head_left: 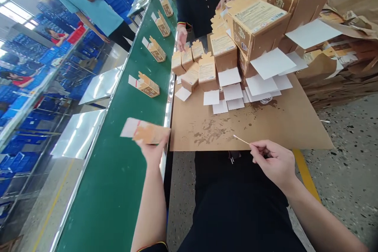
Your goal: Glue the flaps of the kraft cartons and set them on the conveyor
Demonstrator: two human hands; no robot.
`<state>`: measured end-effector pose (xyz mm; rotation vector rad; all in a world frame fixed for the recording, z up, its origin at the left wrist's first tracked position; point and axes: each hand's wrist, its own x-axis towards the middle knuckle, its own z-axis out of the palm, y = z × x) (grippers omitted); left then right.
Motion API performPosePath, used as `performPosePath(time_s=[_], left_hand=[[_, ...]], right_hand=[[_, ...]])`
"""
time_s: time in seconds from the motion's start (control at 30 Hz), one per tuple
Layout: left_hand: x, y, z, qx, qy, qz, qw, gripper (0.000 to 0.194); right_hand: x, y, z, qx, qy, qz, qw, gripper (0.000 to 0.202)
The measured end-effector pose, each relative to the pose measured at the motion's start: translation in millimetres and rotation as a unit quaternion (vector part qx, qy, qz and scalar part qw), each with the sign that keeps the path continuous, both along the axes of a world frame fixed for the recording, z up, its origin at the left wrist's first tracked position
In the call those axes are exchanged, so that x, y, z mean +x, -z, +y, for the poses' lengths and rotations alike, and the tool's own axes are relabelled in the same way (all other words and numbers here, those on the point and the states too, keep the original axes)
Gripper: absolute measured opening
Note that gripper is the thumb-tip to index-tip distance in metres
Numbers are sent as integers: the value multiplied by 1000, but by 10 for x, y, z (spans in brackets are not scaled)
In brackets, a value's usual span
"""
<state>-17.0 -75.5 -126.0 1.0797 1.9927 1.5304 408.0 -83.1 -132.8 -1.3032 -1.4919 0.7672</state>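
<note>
My left hand grips a small brown cardboard box over the near edge of the green conveyor belt. The box is blurred, and its white flap with a red stripe sticks out to the left. Pinched between the fingertips of my right hand is a cotton swab, its white tip pointing left above the cardboard sheet. Dark wet-looking stains mark that sheet in front of the swab. Several cartons with white flaps stand at the sheet's far side.
The green belt runs along my left, carrying several open boxes in a row. Larger cartons are stacked at the right. Across the table a person's hand is near the small boxes. Another person in light blue stands beyond the belt.
</note>
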Motion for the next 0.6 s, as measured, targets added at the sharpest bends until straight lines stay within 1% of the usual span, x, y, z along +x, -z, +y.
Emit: performPosePath(time_s=[0.07, 0.1, 0.17, 0.2, 0.27, 0.33, 0.37, 0.43, 0.47, 0.5, 0.53, 0.57, 0.6], left_hand=[[-376, -100, -46, 29, -93, 35, 995, 124], [-527, -136, -61, 27, -136, 49, 989, 124], [-742, -169, -80, -3, -177, 39, 983, 118], [-806, -164, -92, -20, -188, 21, 982, 115], [-862, -116, -149, -52, -195, -15, 979, 110], [-837, -33, -279, -73, -210, -20, 975, 103], [-799, 13, -370, -74, -232, -9, 970, 99], [-683, 94, -560, -45, -277, 33, 959, 88], [-609, 120, -628, -17, -282, 59, 958, 82], [-524, 129, -655, 17, -266, 82, 960, 76], [-429, 120, -624, 51, -230, 100, 967, 70], [-327, 90, -525, 82, -180, 105, 975, 64], [-217, 41, -353, 103, -123, 96, 982, 59]], right_hand=[[3, 12, 8, -5, -8, 17, 1000, 20], [-6, 21, 18, -8, -14, 24, 1000, 20], [-38, 32, 46, -14, -27, 31, 999, 23], [-56, 32, 62, -17, -33, 33, 999, 25], [-76, 14, 87, -22, -37, 29, 999, 30], [-48, -17, 89, -25, -26, 24, 999, 35], [-10, -33, 80, -27, -16, 21, 999, 36], [112, -52, 44, -26, 11, 11, 1000, 37], [188, -56, 22, -26, 29, 3, 999, 36], [265, -58, 1, -26, 49, -5, 998, 36], [339, -57, -14, -28, 69, -15, 997, 35], [401, -58, -21, -30, 87, -23, 995, 36], [447, -59, -20, -32, 101, -29, 994, 36]])
